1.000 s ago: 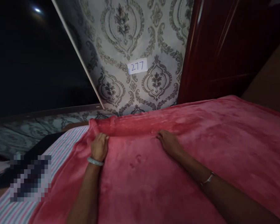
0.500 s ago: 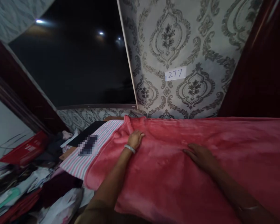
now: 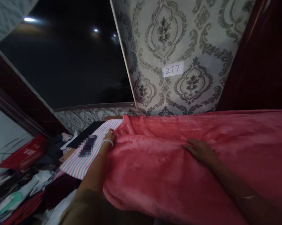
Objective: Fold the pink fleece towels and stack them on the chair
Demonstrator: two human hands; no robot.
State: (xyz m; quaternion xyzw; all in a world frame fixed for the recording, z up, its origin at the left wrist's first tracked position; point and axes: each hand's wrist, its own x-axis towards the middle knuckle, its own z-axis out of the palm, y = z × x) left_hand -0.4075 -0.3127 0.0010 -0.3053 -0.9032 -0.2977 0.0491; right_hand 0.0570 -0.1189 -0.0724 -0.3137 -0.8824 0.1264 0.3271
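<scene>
A plush red blanket (image 3: 155,168) lies spread over a long surface, with folds near its far left corner. My left hand (image 3: 110,136), with a pale bracelet at the wrist, has its fingers closed on the blanket's left edge. Under that edge a pink, grey and white striped cloth (image 3: 72,165) shows. My right hand (image 3: 200,151) rests on top of the blanket, fingers stretched out and apart, holding nothing. On the striped cloth lies a dark thing (image 3: 88,146), pixelated beyond recognition.
Behind the blanket is a patterned wall with a paper label (image 3: 173,69) reading 277. A large dark television (image 3: 68,62) hangs at the upper left. To the left stand a red bag (image 3: 23,153) and a heap of clothes (image 3: 25,193). A dark red panel (image 3: 260,62) rises at the right.
My left hand has moved left from the blanket's top to its edge. The near left part of that edge has shifted right. My right hand stays in about the same place.
</scene>
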